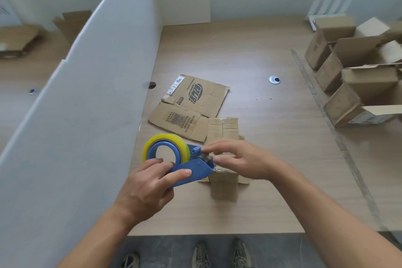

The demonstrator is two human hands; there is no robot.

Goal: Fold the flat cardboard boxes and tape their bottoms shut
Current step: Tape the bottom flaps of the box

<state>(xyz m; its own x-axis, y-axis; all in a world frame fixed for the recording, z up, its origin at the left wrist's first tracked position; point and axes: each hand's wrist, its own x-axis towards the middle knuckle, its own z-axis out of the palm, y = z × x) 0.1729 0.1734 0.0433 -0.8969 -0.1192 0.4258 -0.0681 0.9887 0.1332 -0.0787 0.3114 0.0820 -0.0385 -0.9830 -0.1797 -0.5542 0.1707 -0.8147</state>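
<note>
My left hand (152, 183) grips a blue tape dispenser (191, 167) loaded with a yellowish roll of clear tape (166, 148). The dispenser's mouth sits at the top of a small folded cardboard box (224, 185) standing on the wooden table (272, 159). My right hand (241, 161) is over the box top and pinches the tape end at the dispenser's mouth. A flat printed cardboard box (191, 106) lies on the table just behind.
A white partition board (87, 104) walls off the left side. Several folded boxes (348, 76) stand in a cluster at the right. A round cable hole (274, 80) sits mid-table. Shoes (219, 254) show on the floor below the table's near edge.
</note>
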